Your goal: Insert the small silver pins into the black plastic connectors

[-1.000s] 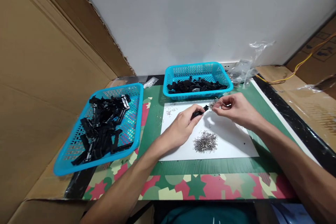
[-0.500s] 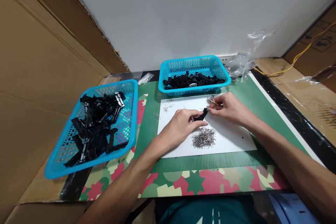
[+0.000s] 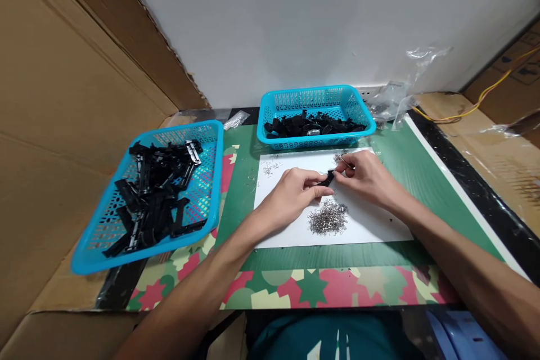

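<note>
My left hand (image 3: 295, 194) is closed around a small black plastic part (image 3: 328, 179), held over a sheet of white paper (image 3: 287, 233). At the part's far end, the thumb and a finger of my right hand (image 3: 365, 177) come together against it. A thin metal tool (image 3: 346, 163) is also held in my right hand, its slim end poking out toward the upper left; its exact kind is unclear. Just below my hands lies a heap of tiny bent metal pieces (image 3: 328, 219). Anything pinched between the right fingertips is too small to make out.
A blue basket (image 3: 220, 180) of black plastic parts stands on the left. Another blue basket (image 3: 316, 142) with black parts sits behind the paper. Clear plastic bags (image 3: 390, 101) lie at the back right. Cardboard (image 3: 59, 124) walls the left side.
The view has shifted slightly. Both hands stay at the black plastic part, and the thin metal tool in my right hand has tilted a little.
</note>
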